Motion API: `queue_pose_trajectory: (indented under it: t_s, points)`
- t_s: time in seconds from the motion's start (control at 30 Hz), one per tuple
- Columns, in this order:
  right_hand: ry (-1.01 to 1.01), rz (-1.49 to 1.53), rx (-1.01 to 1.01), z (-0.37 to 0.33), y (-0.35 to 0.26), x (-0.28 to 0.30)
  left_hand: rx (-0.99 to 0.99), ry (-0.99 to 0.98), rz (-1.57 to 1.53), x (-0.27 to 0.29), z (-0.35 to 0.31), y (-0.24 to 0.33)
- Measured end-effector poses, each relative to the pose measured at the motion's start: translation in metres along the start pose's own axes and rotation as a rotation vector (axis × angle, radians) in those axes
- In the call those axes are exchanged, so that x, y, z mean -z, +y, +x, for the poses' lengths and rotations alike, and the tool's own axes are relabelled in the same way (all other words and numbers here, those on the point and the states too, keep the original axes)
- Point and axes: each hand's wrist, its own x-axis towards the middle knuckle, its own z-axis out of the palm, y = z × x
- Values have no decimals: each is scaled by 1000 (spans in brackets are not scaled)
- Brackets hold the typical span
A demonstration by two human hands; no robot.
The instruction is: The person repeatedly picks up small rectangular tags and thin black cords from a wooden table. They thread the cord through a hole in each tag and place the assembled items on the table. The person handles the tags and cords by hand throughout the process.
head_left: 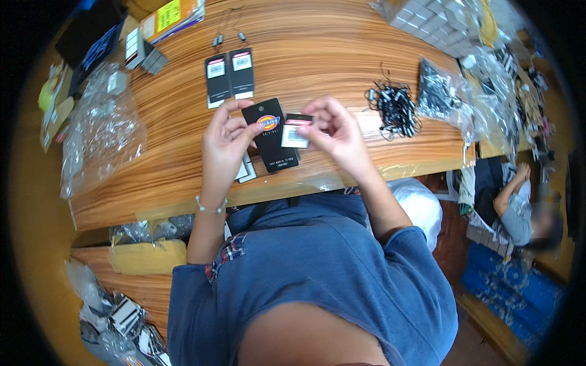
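Grasping a black hang tag (276, 151) at its left edge with the left hand (229, 137), between thumb and fingers, printed face up, above the near part of the wood-grain table (323, 55). Pinching a small black card with a white label (295, 140) between thumb and fingertips of the right hand (339, 135), just at the right edge of the hang tag; impossible to tell contact from mere overlap here. Lying beneath the left hand and partly hidden by it, near the table's near edge: some white-bordered cards (246, 172). Lying farther off, just beyond the left hand, side by side: two labelled black tags (229, 74), with dark strings (229, 30) reaching toward the far side. Standing at far left, a short stack of tags (146, 55), close to an orange folder (174, 19) bearing a yellow label. Spread along the left side, a crumpled clear plastic bag (101, 140). Heaped to the right, well apart from the right hand, a tangle of black cords (394, 110); just beside it, a clear bag of black pieces (436, 85). Stacked at far right, white boxes (427, 21). Visible at the right, beyond the table, another person (516, 213) with bare forearms raised.
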Motion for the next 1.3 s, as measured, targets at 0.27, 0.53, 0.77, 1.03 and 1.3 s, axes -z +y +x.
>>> queue_pose_trajectory:
  t_s: [0.27, 0.53, 0.77, 1.03, 1.3]
  points:
    - [367, -441, 264, -9, -11, 60, -98, 51, -51, -15, -6, -5]
    - [648, -1082, -170, -44, -2, 191, -76, 31, -144, -4, -1, -10]
    - [676, -603, 16, -44, -3, 207, -44, -88, -155, -13, -1, -5]
    - [548, 183, 255, -48, -51, 184, 0, -397, -69, -36, 4, 7]
    - [167, 546, 208, -33, -47, 98, -138, -583, 51, -61, 10, 28]
